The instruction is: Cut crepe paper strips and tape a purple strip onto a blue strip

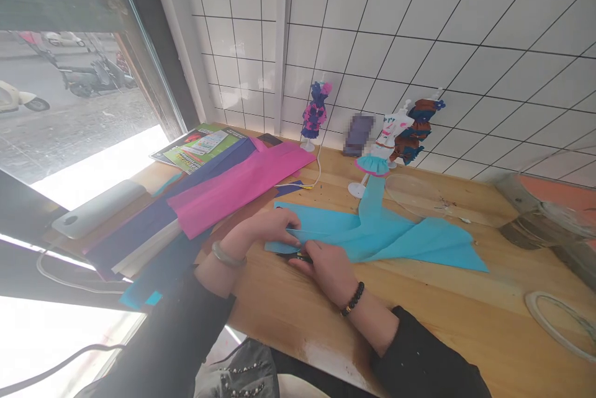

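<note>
A sheet of light blue crepe paper [339,230] lies spread across the wooden table in front of me. My left hand [274,224] is at its left end, with thumb and fingers closed on the paper's edge. Just to the right, my right hand [323,264] grips a pair of scissors [300,256] low over the tabletop. The dark blades point left along the paper's near edge, and the fingers partly hide the handles. Behind the sheet stands a small white dress form [388,132] with a turquoise ruffled skirt [372,164]; a blue strip of the paper reaches up to it.
Pink crepe paper [242,184] and purple sheets [144,230] lie to the left, with magazines [200,148] behind. Two more dressed forms, one purple and pink [315,112], one brown and blue [416,131], stand by the tiled wall. A clear container [535,224] is at the right.
</note>
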The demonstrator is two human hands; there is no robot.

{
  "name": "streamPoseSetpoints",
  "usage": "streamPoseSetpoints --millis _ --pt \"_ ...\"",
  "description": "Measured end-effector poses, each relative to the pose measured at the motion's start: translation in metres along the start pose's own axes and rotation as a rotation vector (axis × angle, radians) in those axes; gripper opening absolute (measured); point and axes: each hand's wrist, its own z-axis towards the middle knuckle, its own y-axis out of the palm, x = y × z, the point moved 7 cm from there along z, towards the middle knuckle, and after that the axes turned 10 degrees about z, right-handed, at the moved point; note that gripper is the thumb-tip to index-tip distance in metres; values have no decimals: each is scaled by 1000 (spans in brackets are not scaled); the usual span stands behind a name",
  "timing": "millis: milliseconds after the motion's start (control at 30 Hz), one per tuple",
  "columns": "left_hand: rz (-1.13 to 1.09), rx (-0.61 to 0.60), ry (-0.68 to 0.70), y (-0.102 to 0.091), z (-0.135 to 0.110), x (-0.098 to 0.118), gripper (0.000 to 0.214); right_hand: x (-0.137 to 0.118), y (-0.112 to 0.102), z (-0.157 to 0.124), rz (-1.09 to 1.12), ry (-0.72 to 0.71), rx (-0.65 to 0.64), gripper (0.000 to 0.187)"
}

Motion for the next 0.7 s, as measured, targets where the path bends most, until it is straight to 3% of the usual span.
streamPoseSetpoints --millis 700 --pt "8 8 -16 -1 -1 1 31 -3 1 2 1 33 9 45"
